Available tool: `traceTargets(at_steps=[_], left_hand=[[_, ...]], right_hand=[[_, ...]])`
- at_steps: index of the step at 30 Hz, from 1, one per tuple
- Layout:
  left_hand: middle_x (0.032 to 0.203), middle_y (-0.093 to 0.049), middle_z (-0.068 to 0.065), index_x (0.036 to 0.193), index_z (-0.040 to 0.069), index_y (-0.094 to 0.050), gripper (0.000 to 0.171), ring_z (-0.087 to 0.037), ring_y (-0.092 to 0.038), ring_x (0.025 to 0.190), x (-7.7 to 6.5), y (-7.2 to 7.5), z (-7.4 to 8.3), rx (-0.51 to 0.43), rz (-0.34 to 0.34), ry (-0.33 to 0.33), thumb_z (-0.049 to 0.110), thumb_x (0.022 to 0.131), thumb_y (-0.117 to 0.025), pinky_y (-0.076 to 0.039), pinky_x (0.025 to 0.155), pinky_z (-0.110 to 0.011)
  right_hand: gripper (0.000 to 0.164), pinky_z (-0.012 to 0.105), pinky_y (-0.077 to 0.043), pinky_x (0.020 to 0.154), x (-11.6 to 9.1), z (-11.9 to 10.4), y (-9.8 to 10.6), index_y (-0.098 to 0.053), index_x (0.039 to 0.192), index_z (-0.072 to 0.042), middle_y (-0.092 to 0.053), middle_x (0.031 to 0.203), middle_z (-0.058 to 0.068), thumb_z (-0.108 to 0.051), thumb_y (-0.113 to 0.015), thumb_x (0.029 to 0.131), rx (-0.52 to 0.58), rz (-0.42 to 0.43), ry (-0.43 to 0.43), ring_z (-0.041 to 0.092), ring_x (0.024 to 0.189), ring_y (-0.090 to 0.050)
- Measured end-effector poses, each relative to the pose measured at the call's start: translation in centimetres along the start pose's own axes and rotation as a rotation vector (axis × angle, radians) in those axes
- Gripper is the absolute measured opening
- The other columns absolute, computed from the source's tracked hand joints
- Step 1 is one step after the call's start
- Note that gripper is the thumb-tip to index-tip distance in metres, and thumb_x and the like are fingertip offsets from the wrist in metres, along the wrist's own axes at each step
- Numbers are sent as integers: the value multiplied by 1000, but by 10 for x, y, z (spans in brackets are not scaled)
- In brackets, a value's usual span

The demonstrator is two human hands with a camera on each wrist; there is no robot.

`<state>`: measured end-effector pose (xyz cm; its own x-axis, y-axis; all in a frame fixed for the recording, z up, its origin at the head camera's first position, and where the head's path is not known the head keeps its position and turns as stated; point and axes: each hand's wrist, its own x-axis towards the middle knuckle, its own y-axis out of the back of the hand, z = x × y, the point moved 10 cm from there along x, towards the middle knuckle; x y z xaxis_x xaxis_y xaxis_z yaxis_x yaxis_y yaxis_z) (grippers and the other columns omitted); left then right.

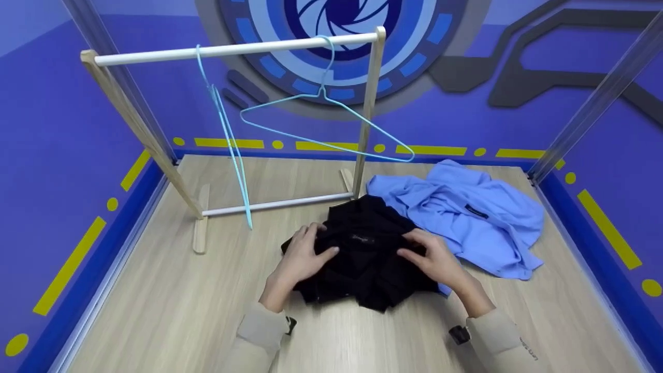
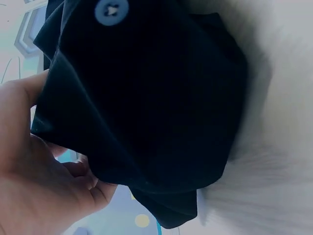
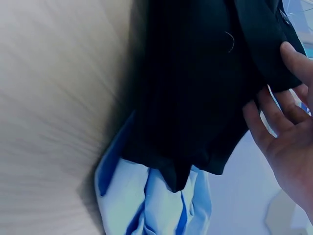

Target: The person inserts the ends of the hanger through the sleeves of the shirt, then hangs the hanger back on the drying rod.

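Observation:
A crumpled black shirt (image 1: 362, 259) is bunched between both hands, with a label (image 1: 362, 239) near its upper middle. My left hand (image 1: 303, 256) grips its left side, some of the fingers hidden by the cloth. A pale button (image 2: 112, 11) shows on the black fabric (image 2: 161, 107) in the left wrist view. On the other side, my right hand (image 1: 435, 256) pinches the shirt. Its thumb lies over a fold and its fingers are behind, as the right wrist view shows. Beside and partly under the black shirt lies a blue shirt (image 1: 466, 212) with a dark label.
A wooden rack with a white top rail (image 1: 238, 49) stands behind, on the left. Two light-blue wire hangers hang from it, one edge-on (image 1: 233, 145) and one facing forward (image 1: 373, 124). Blue patterned walls (image 1: 52, 134) enclose the wood-grain table (image 1: 171, 311).

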<state>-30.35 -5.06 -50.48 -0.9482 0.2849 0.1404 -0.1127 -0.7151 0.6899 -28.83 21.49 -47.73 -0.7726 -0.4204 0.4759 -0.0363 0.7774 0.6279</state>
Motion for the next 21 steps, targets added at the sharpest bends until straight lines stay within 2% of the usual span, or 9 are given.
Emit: traceTargets(at_steps=[4, 8, 10, 14, 18, 21], left_hand=[[124, -58, -12, 140, 8, -52, 59, -30, -55, 116, 1, -1, 4, -66, 1, -32, 46, 99, -67, -46, 98, -49], [113, -59, -9, 137, 5, -56, 52, -25, -55, 106, 2, 2, 8, -158, 18, -81, 45, 103, -60, -46, 94, -46], [110, -59, -8, 134, 5, -58, 46, -25, -55, 103, 3, 3, 10, -191, 21, -99, 41, 107, -55, -45, 92, -46], [117, -63, -8, 128, 7, -63, 32, -25, -58, 112, 4, 3, 9, -226, 5, -94, 26, 111, -44, -44, 98, -46], [126, -65, -9, 124, 6, -67, 34, -28, -58, 120, 1, 4, 7, -243, -22, -75, 9, 106, -39, -42, 103, -48], [128, -64, -12, 124, 4, -68, 36, -30, -57, 121, 0, 5, 4, -246, -38, -56, 4, 100, -40, -42, 104, -48]], right_hand=[[23, 25, -52, 85, 1, -3, 12, -74, 106, 0, -73, 103, 5, -2, -83, 84, -37, 84, 2, 20, 96, -68], [23, 19, -50, 82, 1, -7, 21, -74, 103, 1, -73, 99, 7, 2, -84, 82, -55, 141, 21, 18, 90, -68], [24, 17, -49, 80, 1, -9, 24, -74, 103, 1, -73, 97, 6, 3, -84, 81, -61, 160, 41, 18, 87, -67], [25, 17, -49, 77, 2, -12, 29, -75, 102, 1, -73, 96, 4, 5, -84, 80, -61, 181, 66, 17, 84, -67], [24, 16, -50, 72, 3, -12, 31, -75, 103, 0, -72, 95, 3, 5, -84, 81, -57, 185, 51, 15, 79, -67], [22, 15, -50, 67, 4, -11, 33, -75, 103, -1, -72, 94, 2, 3, -83, 82, -54, 185, 39, 13, 74, -66]])
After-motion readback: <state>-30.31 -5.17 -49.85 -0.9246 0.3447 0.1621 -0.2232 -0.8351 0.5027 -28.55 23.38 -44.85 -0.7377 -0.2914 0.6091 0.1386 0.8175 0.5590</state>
